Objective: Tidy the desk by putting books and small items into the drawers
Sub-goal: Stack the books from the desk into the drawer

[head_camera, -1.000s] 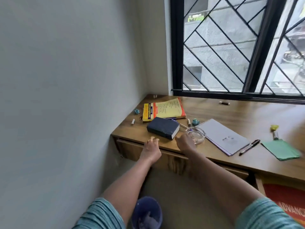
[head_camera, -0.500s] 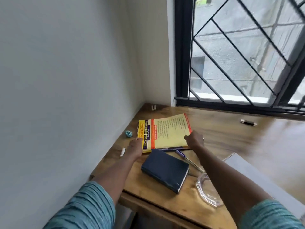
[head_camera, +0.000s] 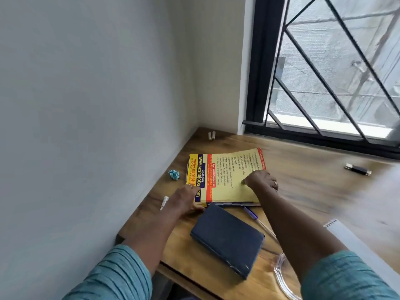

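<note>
A yellow book [head_camera: 225, 176] with a red and blue band lies flat near the desk's back left corner. My left hand [head_camera: 186, 198] holds its near left corner, fingers on the cover and thumb at the near edge. At the book's right edge my right hand [head_camera: 259, 180] grips with curled fingers, the fingertips on the cover. A dark blue book [head_camera: 227, 239] lies closer to me, between my forearms. From under the yellow book's near edge a purple pen [head_camera: 251, 213] sticks out.
A crumpled blue paper [head_camera: 174, 174] and a small white stick [head_camera: 164, 202] lie by the left wall. Two small white pieces [head_camera: 211, 135] sit in the corner. A black stick [head_camera: 357, 169] lies at right. A glass ashtray [head_camera: 283, 276] and a spiral notebook [head_camera: 346, 241] are near right.
Both hands left the desk's front edge, reached past the dark blue book and took hold of the yellow book. My head moved closer to the desk.
</note>
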### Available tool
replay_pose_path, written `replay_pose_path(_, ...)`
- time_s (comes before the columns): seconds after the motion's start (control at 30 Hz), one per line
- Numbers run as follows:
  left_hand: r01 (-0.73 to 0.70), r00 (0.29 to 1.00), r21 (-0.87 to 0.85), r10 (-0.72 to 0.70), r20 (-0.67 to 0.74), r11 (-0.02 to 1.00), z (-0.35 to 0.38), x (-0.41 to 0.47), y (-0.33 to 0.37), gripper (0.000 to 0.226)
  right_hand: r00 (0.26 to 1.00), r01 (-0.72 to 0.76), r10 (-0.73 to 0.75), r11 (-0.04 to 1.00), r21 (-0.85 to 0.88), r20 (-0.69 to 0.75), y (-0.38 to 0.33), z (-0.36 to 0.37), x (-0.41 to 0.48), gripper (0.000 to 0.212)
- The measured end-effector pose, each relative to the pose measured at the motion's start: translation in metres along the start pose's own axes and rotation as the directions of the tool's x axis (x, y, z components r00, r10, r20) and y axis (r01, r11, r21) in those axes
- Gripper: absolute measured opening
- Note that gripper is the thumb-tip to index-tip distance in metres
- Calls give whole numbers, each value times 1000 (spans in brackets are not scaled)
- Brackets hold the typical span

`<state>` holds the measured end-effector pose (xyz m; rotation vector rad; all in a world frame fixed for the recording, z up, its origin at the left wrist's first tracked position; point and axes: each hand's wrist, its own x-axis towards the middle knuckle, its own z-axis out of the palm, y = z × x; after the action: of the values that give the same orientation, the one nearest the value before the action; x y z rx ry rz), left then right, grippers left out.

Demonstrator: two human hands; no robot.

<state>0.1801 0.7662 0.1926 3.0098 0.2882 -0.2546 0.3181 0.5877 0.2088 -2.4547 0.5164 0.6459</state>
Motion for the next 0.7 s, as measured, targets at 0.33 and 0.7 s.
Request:
replay_pose_path(0.33,-34,996,-38,31,-82,999,12,1,0,59,905,-18,-146,925,380,399,15,-60,36,37)
replay_pose_path(0.7,-116,919,-172,40,-391,978,-53,-1,43,55,852,302,-517,614,730,83,-45,-114,-59,8)
